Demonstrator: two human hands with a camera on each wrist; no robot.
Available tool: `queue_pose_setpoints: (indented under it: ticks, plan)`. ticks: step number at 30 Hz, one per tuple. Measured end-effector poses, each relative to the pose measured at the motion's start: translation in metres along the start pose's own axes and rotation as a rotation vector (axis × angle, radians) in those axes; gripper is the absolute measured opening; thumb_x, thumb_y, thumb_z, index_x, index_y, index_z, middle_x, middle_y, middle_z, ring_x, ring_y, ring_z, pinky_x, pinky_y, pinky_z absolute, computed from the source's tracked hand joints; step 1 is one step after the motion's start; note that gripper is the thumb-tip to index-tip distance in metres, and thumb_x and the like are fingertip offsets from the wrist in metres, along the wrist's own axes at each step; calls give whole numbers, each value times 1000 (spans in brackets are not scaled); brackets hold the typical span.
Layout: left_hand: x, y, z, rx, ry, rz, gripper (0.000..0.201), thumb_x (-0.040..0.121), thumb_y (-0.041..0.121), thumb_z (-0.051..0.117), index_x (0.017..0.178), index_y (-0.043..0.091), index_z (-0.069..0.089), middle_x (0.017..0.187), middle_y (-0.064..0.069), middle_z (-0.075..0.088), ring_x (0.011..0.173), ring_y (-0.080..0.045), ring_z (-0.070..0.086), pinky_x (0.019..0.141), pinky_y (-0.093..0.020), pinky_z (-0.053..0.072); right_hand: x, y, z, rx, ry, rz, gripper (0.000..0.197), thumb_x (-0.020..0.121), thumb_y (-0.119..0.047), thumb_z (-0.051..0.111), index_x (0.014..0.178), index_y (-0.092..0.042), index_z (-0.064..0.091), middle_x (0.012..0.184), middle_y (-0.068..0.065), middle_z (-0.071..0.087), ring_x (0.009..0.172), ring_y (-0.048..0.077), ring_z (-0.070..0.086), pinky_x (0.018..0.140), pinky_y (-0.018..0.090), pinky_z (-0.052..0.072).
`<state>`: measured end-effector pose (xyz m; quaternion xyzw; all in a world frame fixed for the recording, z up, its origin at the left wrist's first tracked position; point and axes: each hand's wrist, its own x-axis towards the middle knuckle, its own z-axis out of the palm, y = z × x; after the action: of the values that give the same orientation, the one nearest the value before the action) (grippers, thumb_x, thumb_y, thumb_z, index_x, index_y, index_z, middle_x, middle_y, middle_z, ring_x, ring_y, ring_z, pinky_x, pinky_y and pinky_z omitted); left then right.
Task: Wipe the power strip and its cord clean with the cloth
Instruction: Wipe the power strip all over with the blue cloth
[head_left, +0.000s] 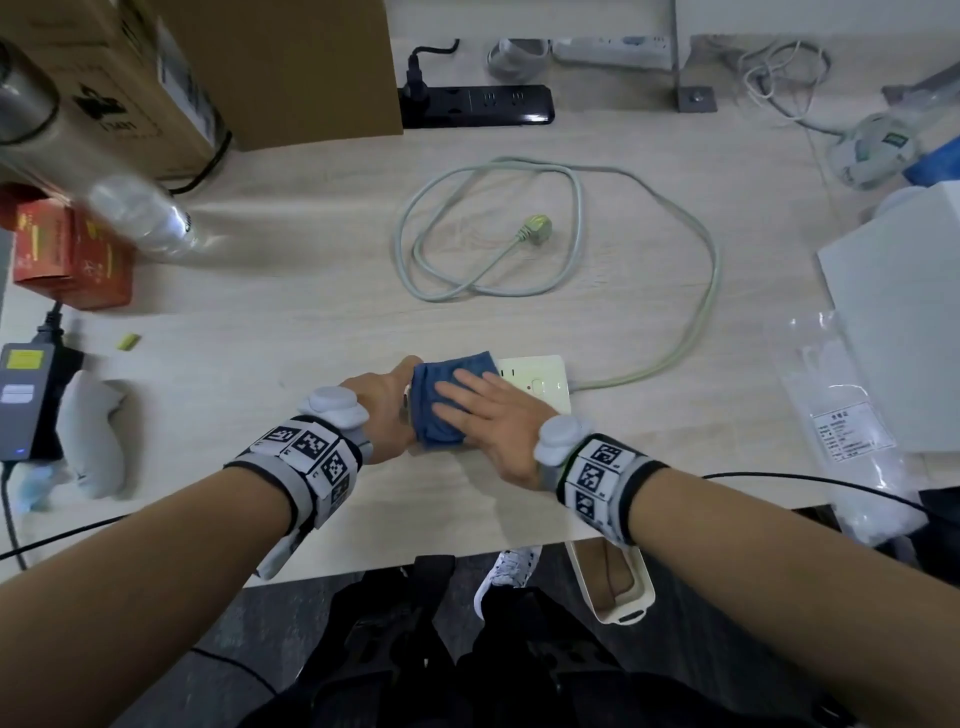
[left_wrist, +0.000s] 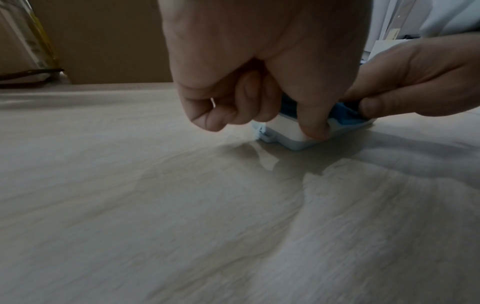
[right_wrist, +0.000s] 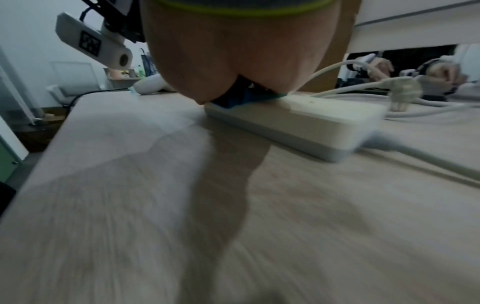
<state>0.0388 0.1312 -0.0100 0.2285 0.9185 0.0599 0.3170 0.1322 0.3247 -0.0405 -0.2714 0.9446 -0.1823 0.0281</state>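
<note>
Head view: a folded blue cloth (head_left: 448, 400) is pressed flat-fingered onto the white rectangular plastic power strip (head_left: 540, 384) by the right hand (head_left: 496, 421). The strip's end is gripped by the left hand (head_left: 387, 410), fingers curled. Its pale cord (head_left: 675, 332) lies looped on the wooden table (head_left: 311, 291).

Cloth (head_left: 449, 400) on power strip (head_left: 540, 382)

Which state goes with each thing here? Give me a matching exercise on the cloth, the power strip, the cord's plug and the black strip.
Things:
1. cloth
2. power strip
3. plug
4. black strip

States:
a. lies loose inside the coiled cord
b. pressed flat under the right hand
c. has a black plug in it, at the table's far edge
d. gripped at its end by the left hand

Pairs: 1-b, 2-d, 3-a, 4-c
</note>
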Motion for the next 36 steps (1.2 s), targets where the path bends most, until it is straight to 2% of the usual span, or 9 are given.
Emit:
queue_pose_setpoints:
  ticks: [2, 7, 11, 15, 22, 26, 31, 34, 36]
  plan:
    - [-1, 0, 0, 20, -10, -9, 70, 72, 57, 66, 125, 35, 25, 70, 8, 54, 61, -19, 56, 54, -30, 45, -25, 21, -11, -11, -3, 35, 59, 82, -3, 68, 138, -8, 48, 146, 14, 43, 136, 38, 35, 110, 54, 27]
    - [-3, 1, -3, 19, -26, -8, 72, 74, 56, 66, 127, 33, 24, 71, 11, 51, 60, -14, 53, 53, -29, 41, -78, 62, -32, -83, -25, 124, 65, 85, -7, 67, 142, -15, 36, 149, 11, 39, 139, 33, 30, 109, 53, 31]
    - [-3, 2, -4, 37, -21, 10, 71, 74, 57, 65, 127, 32, 25, 76, 10, 54, 61, -14, 53, 52, -28, 38, -67, 42, -14, -92, 58, 151, 56, 80, -3, 71, 132, 0, 52, 141, 19, 47, 133, 40, 37, 108, 53, 31]
    - [-5, 4, -11, 149, 10, 67, 66, 74, 59, 62, 123, 27, 31, 72, 10, 50, 59, -16, 53, 50, -28, 38, -44, 17, -8, -69, 46, 104, 51, 75, -1, 75, 123, 0, 61, 133, 18, 56, 125, 42, 49, 102, 58, 34]
    - [-6, -2, -26, 244, 14, 150, 68, 75, 66, 58, 123, 21, 39, 88, 5, 59, 65, -17, 53, 47, -26, 31, -58, 41, -40, -89, 28, 217, 56, 78, -26, 65, 127, -1, 58, 128, 16, 60, 121, 44, 51, 95, 57, 45]
    - [-3, 3, -38, 125, -34, 158, 53, 73, 60, 64, 108, 22, 56, 79, 8, 57, 71, -16, 55, 48, -24, 31, -48, 35, -42, -82, -20, 195, 67, 77, -30, 75, 135, -5, 51, 131, 22, 53, 122, 43, 50, 101, 49, 41]
    - [7, -5, -41, -164, -214, 58, 46, 73, 62, 63, 92, 22, 75, 78, -5, 69, 68, -18, 59, 60, -27, 40, -27, 33, -47, -52, 64, 235, 45, 87, -25, 55, 126, -3, 57, 126, 19, 59, 104, 40, 61, 93, 47, 47]
    - [7, -10, -44, -178, -259, 43, 49, 78, 66, 56, 106, 30, 72, 99, 0, 71, 87, -21, 62, 75, -32, 47, -15, 35, -51, -18, -1, 259, 38, 92, -24, 54, 127, -8, 56, 116, 11, 62, 99, 35, 58, 88, 39, 45]
    - [4, -11, -47, -193, -222, 48, 51, 82, 63, 54, 121, 32, 63, 89, 8, 65, 82, -16, 59, 71, -29, 46, -8, 35, -53, 4, -53, 333, 39, 95, -24, 54, 132, -12, 51, 117, 9, 60, 102, 32, 53, 88, 36, 40]
